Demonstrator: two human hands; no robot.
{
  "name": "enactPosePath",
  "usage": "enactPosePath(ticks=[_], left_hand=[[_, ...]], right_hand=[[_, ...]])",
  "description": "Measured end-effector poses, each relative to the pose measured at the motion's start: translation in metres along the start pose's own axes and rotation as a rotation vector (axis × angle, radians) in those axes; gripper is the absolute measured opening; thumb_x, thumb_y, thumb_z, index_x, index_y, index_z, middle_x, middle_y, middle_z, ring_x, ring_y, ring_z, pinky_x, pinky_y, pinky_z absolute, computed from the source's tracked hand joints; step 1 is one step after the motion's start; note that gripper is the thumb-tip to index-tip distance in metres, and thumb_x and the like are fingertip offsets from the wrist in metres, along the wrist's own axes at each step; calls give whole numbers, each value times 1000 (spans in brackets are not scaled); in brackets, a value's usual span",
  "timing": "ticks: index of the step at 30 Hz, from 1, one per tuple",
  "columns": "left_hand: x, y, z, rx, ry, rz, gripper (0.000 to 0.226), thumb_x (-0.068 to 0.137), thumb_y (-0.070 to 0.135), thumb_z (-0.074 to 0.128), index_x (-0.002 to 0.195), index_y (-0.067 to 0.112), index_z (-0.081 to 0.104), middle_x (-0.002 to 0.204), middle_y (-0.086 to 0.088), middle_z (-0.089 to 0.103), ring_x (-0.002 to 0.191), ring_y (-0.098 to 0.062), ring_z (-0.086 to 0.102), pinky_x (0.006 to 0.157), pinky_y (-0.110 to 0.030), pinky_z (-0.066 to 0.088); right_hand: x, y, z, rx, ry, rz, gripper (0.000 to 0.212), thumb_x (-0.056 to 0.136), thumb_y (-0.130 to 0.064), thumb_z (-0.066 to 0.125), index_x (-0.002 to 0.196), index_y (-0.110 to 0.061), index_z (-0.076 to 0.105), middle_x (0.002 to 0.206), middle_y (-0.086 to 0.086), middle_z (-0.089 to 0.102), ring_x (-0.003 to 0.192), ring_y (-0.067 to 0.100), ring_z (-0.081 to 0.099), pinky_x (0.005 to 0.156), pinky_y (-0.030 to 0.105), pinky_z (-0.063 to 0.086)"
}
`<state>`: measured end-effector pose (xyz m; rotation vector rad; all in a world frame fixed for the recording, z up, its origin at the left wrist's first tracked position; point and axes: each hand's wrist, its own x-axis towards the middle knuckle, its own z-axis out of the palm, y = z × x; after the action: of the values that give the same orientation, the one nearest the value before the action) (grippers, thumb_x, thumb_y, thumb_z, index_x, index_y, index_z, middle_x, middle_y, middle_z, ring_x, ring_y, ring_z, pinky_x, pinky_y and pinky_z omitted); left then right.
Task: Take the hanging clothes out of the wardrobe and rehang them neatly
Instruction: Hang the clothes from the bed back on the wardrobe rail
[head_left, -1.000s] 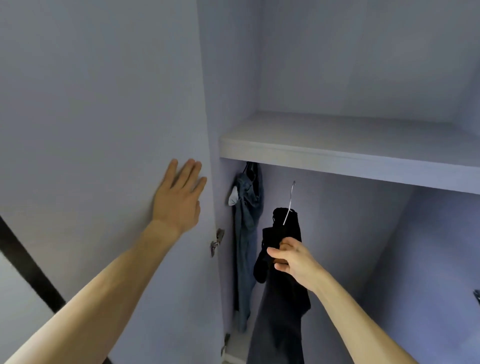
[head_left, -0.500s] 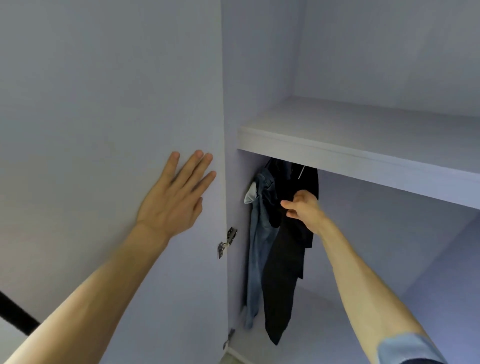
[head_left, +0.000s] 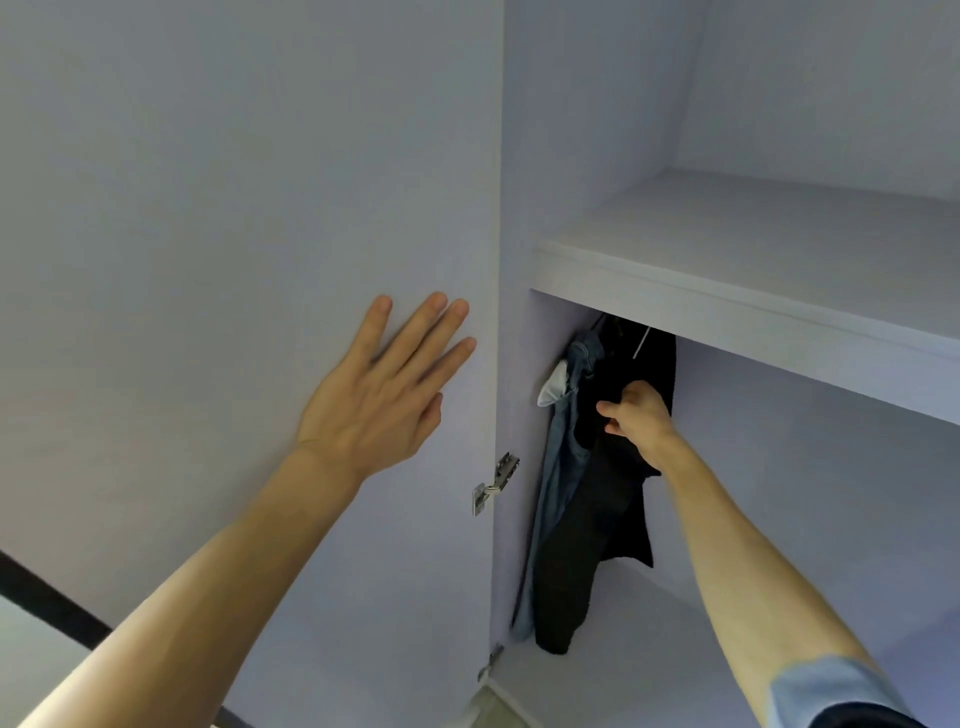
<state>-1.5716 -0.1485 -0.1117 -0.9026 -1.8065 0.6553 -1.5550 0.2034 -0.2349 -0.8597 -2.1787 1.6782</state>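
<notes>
A black garment (head_left: 597, 525) hangs on a thin metal hanger (head_left: 641, 344) just under the shelf, at the left end of the wardrobe. Beside it, against the side wall, hang blue jeans (head_left: 558, 467) with a pale lining showing at the top. My right hand (head_left: 636, 413) reaches into the wardrobe and grips the upper part of the black garment. My left hand (head_left: 379, 395) presses flat, fingers straight, against the inside of the open wardrobe door (head_left: 234, 260). The rail itself is hidden behind the shelf edge.
A pale shelf (head_left: 753, 306) runs across the wardrobe above the clothes. Metal hinges (head_left: 493, 483) join the door to the side wall. The wardrobe floor (head_left: 649, 649) lies below the garments, with open hanging room to their right.
My right hand has lifted the black garment up and leftward from lower in the wardrobe to just under the shelf, next to the jeans. My left hand stays flat on the door.
</notes>
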Motion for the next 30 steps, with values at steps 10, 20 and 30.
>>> enactPosePath(ticks=[10,20,30], left_hand=[[0,1,-4,-5,-14,-13,64,101,38,30,160,18,14,166,-12,8,153,-31,10,122,-58,-1],[0,-1,-5,-28,-49,-24,65,100,39,34,159,18,17,166,-10,10,153,-29,12,122,-56,-1],[-53,45,-21,-309,-193,-191,69,90,26,50,156,22,30,166,-8,12,154,-26,9,124,-50,-4]], right_hand=[[-8,7,42,-291,91,-116,75,103,-25,46,159,-19,-3,164,14,16,145,36,30,117,41,30],[3,-9,55,-320,5,-75,73,104,-19,43,158,-17,-7,151,26,39,133,44,45,110,43,38],[-55,12,39,-431,-33,-168,72,100,-22,54,159,-19,12,164,10,16,149,28,23,119,36,23]])
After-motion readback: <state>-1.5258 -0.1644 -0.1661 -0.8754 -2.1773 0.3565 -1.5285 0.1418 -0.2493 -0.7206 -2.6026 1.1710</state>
